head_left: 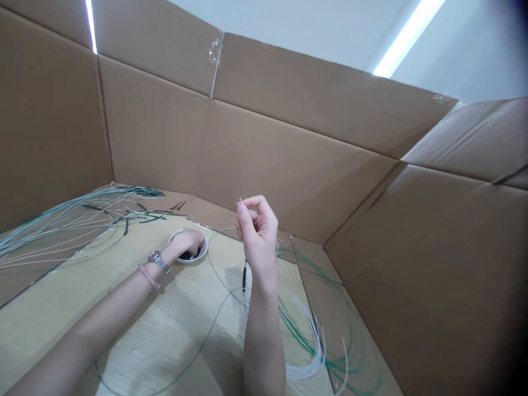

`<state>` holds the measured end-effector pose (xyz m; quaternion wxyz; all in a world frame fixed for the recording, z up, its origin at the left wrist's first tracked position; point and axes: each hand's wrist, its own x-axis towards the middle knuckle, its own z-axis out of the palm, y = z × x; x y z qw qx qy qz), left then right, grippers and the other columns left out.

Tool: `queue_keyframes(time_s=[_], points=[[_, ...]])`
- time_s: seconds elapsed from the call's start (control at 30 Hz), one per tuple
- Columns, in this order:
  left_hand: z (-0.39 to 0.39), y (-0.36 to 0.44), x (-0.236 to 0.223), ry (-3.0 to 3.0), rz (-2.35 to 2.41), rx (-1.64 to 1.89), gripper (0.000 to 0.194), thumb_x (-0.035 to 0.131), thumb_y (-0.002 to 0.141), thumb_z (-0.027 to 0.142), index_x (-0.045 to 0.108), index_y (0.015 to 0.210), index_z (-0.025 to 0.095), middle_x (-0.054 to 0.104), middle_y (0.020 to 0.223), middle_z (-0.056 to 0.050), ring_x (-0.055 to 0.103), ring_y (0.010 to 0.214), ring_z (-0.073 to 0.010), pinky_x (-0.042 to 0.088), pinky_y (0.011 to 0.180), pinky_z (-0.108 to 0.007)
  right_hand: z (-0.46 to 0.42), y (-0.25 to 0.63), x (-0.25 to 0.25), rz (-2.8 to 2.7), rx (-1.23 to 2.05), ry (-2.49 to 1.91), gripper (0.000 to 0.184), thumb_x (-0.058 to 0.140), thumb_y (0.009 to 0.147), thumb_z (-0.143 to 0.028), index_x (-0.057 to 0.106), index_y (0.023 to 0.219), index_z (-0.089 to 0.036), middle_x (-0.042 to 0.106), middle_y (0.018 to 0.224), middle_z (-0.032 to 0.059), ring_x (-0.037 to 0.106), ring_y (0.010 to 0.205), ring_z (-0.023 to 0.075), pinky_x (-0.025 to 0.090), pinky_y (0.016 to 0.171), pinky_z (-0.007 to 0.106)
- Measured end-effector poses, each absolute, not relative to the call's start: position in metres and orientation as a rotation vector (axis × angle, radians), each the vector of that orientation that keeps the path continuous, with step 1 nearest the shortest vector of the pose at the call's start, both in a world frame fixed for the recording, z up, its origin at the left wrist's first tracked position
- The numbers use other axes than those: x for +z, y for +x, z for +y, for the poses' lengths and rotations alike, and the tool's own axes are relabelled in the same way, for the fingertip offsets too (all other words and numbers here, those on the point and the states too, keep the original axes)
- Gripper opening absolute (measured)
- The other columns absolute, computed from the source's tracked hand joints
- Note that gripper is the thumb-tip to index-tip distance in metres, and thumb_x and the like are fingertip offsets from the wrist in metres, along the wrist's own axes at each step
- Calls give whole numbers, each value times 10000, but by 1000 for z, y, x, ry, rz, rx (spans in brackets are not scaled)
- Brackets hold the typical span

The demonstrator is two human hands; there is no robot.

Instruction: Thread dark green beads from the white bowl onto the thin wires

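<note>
My left hand (187, 241) reaches down into a small white bowl (203, 254) with its fingers curled. Small black pieces (186, 255) lie in the bowl around the fingertips. What those fingertips hold, if anything, is hidden. Raised above the table, my right hand (259, 228) pinches thin wires (241, 201) between thumb and index finger; a white tip and a bit of green stick out above the thumb. Below and beside that wrist hangs or lies a short black sleeve (244, 279) on pale wires.
Green and white wires lie loose at the left (78, 214), some with black sections. Small pliers (179, 205) rest near the back. More green and white wires (307, 357) curve at the right. Cardboard walls (289, 159) surround the yellowish tabletop (148, 335).
</note>
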<state>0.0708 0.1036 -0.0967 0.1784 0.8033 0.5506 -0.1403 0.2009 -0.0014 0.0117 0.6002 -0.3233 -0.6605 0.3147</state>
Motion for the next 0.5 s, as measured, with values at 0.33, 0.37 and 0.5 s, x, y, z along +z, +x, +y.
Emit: queue_keyframes(time_s=[0.33, 0.37, 0.5], points=[[122, 46, -97, 2253, 1418, -212, 317, 550, 892, 332, 569, 1134, 129, 602, 1118, -88, 609, 961, -207, 532, 814, -402, 0, 197, 11, -1570, 696, -777, 189, 507, 881, -365, 444, 774, -223, 322, 529, -91, 236, 445, 52, 211, 438, 212], [124, 43, -96, 2255, 1408, -168, 317, 547, 894, 335, 568, 1135, 130, 602, 1118, -88, 608, 963, -208, 530, 818, -405, 0, 197, 11, -1574, 692, -777, 189, 505, 882, -364, 443, 773, -223, 327, 530, -91, 240, 445, 52, 213, 439, 211], [128, 34, -91, 2241, 1376, -37, 317, 541, 896, 341, 569, 1132, 131, 602, 1116, -87, 606, 967, -210, 527, 825, -408, -1, 194, 9, -1594, 681, -785, 176, 502, 886, -360, 451, 783, -226, 346, 533, -89, 255, 445, 54, 224, 442, 211]])
